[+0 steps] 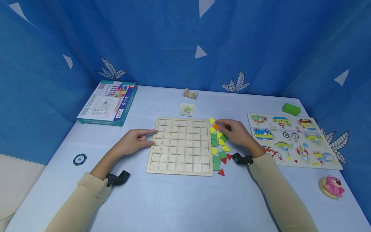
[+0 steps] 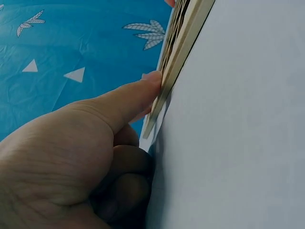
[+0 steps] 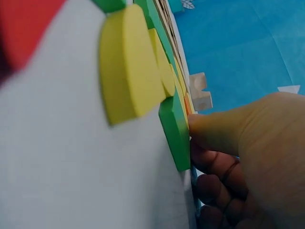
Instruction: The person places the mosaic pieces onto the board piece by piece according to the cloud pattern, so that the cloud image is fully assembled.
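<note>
White tabletop point(image 1: 174, 203) bears one gridded board point(image 1: 183, 150), three red triangles point(image 1: 221, 173).

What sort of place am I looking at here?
Probably a curtained-off play table, though the wider room is out of view: blue patterned cloth hangs behind it, and a wooden grid board and a picture puzzle lie on it.

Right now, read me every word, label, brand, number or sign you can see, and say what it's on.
Nothing is legible enough to quote.
Box: printing on its top and side, too small to read.
Round disc: a mark in its middle, too small to read.
Pattern card: a printed grid; no lettering I can make out.
Puzzle board: pictures; no lettering I can make out.
Grid board and tiles: none visible.
</note>
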Demonstrator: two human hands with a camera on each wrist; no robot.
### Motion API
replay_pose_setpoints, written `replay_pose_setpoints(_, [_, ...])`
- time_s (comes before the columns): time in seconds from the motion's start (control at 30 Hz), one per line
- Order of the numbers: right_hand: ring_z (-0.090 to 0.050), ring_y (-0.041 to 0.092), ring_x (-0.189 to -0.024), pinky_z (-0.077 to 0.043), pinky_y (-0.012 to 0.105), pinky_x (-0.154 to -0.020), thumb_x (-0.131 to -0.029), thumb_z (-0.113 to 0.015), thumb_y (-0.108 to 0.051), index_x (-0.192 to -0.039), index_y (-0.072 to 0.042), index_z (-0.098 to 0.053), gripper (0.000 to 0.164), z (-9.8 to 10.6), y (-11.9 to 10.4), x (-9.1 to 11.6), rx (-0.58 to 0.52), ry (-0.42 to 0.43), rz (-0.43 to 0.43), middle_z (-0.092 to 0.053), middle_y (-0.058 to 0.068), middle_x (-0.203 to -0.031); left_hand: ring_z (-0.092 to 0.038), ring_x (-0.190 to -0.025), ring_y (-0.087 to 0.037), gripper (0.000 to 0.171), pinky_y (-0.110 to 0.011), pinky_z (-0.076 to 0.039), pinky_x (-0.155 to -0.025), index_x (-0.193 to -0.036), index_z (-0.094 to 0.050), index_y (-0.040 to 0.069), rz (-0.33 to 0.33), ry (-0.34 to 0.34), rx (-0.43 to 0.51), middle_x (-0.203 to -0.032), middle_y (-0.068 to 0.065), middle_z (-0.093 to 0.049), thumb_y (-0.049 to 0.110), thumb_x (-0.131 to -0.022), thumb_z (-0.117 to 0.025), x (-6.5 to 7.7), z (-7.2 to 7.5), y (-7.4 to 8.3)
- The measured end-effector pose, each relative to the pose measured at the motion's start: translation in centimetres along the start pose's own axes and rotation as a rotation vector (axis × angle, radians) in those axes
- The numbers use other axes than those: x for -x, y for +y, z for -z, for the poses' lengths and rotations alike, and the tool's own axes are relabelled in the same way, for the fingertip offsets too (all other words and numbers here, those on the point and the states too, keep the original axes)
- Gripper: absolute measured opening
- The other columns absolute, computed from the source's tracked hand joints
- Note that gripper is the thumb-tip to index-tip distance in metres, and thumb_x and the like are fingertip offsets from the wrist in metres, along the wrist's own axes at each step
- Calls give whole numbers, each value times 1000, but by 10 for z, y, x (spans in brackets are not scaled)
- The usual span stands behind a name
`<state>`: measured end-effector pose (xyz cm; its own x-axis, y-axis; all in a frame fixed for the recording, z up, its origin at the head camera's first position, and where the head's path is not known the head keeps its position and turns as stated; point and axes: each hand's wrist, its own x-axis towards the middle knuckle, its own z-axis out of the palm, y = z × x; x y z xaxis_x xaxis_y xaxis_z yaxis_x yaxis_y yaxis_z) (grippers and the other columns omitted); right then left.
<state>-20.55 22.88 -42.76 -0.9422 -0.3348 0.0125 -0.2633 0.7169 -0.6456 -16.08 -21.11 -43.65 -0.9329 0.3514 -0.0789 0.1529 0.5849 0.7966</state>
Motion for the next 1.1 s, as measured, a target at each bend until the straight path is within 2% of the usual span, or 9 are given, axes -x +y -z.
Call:
replay_pose_setpoints(0.17, [-52, 23, -85, -40, 38, -74, -101, -65, -11, -136, -10, -65, 35, -1, -2, -1, 21, 10, 6, -54, 6, -86, -34, -54, -13, 49, -30, -35, -59, -137, -67, 19, 3, 2, -3, -60, 4, -37, 32, -92, -79, -1, 0, 0])
replay_pose_setpoints(0.47, [-49, 23, -73, -38, 37, -68, -101, -66, -16, -135, -12, -66, 34, -3, -2, -3, 63, 14, 5, -50, 5, -76, -34, -54, -13, 48, -30, -35, -60, -137, -67, 19, 10, 6, -10, -59, 4, -37, 30, -92, -79, 0, 0, 2])
replay_pose_setpoints(0.7, [-48, 23, -70, -37, 37, -66, -104, -63, -25, -139, -16, -63, 37, -3, -5, -2, 185, -7, -15, -49, 4, -72, -33, -54, -13, 48, -30, -34, -59, -137, -67, 19, 11, 8, -6, -59, 4, -37, 29, -92, -79, 2, 0, 3])
replay_pose_setpoints(0.97, [-48, 21, -64, -38, 35, -62, -105, -61, -30, -142, -17, -58, 40, -3, -7, 1, 226, -24, -36, -48, 4, -70, -33, -54, -13, 48, -30, -35, -59, -137, -67, 19, 7, 4, 5, -59, 4, -36, 29, -92, -79, 1, 0, 2])
replay_pose_setpoints(1.1, [-49, 21, -66, -39, 35, -64, -105, -60, -31, -140, -15, -58, 38, -2, -9, 2, 255, -41, -47, -48, 3, -69, -33, -54, -12, 49, -30, -34, -58, -137, -67, 19, 12, 1, 15, -59, 4, -36, 30, -91, -80, 1, -1, 2])
